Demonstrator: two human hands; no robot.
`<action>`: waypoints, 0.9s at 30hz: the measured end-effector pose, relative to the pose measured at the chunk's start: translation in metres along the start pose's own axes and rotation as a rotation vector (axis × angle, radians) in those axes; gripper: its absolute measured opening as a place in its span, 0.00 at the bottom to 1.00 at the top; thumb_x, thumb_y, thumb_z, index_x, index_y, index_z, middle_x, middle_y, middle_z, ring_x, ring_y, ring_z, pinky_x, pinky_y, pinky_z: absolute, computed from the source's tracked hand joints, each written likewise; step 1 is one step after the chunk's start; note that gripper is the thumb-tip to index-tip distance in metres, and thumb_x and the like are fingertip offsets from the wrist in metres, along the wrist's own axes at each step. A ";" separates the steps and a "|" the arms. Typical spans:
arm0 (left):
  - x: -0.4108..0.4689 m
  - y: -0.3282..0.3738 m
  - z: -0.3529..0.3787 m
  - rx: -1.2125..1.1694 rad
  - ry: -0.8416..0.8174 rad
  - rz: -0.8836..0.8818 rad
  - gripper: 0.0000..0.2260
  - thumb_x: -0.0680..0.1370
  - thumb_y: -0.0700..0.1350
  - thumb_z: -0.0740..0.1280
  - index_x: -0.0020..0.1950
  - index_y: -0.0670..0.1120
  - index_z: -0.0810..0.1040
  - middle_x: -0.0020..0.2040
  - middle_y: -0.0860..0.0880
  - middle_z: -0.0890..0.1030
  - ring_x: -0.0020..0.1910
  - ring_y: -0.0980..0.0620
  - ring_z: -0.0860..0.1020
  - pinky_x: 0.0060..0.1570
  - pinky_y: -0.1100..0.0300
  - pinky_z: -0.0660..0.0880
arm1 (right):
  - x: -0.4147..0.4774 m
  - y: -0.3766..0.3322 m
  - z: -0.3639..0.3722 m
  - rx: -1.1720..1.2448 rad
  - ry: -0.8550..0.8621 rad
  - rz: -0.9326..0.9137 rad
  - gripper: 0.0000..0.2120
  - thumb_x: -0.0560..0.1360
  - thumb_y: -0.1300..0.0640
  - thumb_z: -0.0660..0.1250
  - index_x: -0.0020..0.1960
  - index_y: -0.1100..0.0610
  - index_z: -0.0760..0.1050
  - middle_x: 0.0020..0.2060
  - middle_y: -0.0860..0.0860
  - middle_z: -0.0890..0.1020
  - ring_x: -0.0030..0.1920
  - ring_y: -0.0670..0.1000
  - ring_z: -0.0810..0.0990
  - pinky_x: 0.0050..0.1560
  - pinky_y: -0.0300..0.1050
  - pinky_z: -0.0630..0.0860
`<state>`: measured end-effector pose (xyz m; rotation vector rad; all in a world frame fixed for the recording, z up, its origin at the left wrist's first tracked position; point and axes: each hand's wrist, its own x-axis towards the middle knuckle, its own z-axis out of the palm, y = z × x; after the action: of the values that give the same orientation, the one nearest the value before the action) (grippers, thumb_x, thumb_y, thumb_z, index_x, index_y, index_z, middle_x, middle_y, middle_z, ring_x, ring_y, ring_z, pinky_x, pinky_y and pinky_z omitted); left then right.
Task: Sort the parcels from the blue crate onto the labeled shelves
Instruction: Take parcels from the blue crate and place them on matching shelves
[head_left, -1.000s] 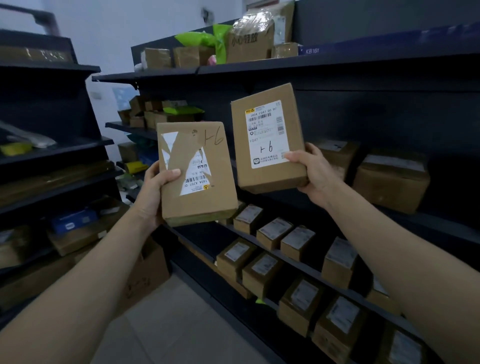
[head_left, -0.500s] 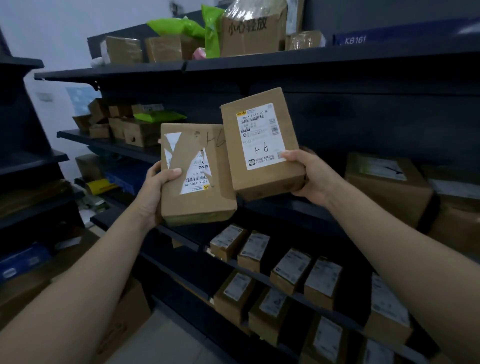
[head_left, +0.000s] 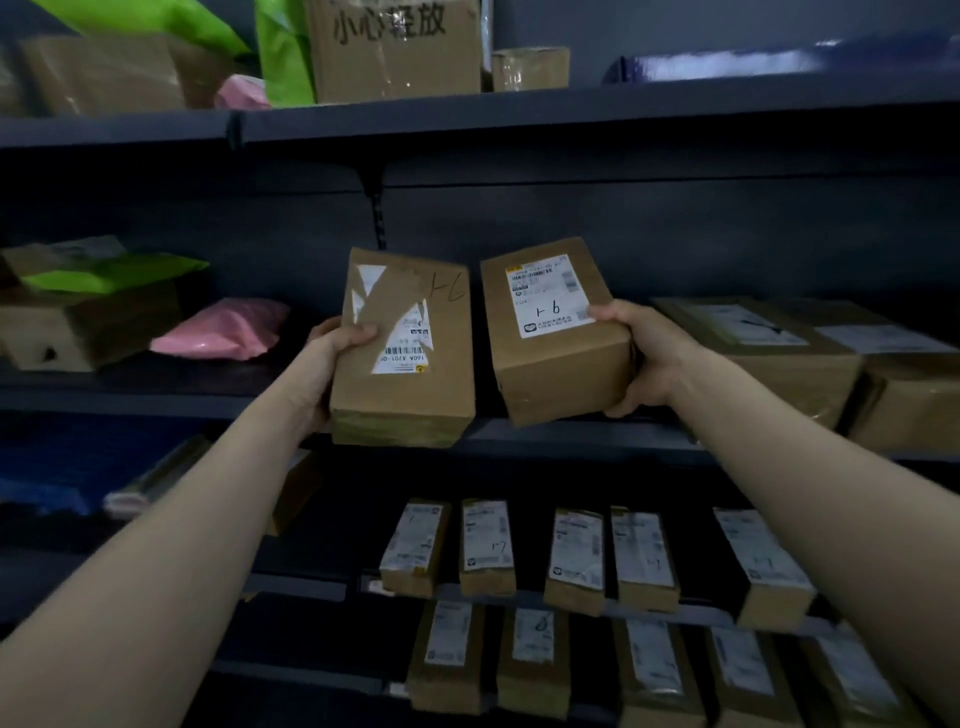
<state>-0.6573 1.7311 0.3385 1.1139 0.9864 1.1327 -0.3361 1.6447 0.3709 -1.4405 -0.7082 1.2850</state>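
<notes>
On my feed the left hand (head_left: 335, 358) grips the torn-label parcel (head_left: 410, 374) by its left edge, with the thumb curled over the front. The right hand (head_left: 641, 358) clasps the white-label parcel (head_left: 558, 374) by its right edge, thumb pressed on the sticker. I think the handwriting there reads "1-6", but it is upside down. Both brown boxes are held upright, side by side and just apart, in front of the middle shelf (head_left: 597, 439). A pink mailer bag (head_left: 223, 330) lies on that shelf, well to the left.
</notes>
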 end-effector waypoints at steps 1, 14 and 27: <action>0.007 -0.001 0.001 0.003 -0.024 -0.025 0.33 0.66 0.51 0.73 0.70 0.48 0.68 0.59 0.42 0.81 0.53 0.42 0.81 0.44 0.49 0.79 | 0.003 0.000 -0.001 0.002 0.015 0.004 0.17 0.65 0.47 0.75 0.49 0.52 0.77 0.49 0.56 0.79 0.49 0.61 0.76 0.37 0.61 0.70; 0.059 0.011 0.007 0.021 -0.091 -0.302 0.17 0.69 0.55 0.72 0.52 0.45 0.81 0.41 0.45 0.85 0.37 0.46 0.84 0.38 0.53 0.80 | 0.043 -0.004 0.002 -0.032 0.052 0.127 0.21 0.64 0.44 0.75 0.52 0.51 0.74 0.51 0.59 0.75 0.48 0.65 0.73 0.56 0.78 0.63; 0.084 0.022 -0.008 0.139 -0.068 -0.331 0.15 0.73 0.54 0.70 0.51 0.44 0.80 0.38 0.44 0.84 0.35 0.46 0.82 0.36 0.54 0.79 | 0.040 -0.006 0.045 -0.264 0.251 0.043 0.31 0.71 0.35 0.67 0.69 0.50 0.66 0.55 0.54 0.74 0.55 0.64 0.73 0.48 0.69 0.73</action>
<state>-0.6553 1.8168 0.3556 1.0448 1.1605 0.7650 -0.3673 1.6960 0.3673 -1.8030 -0.6988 1.0452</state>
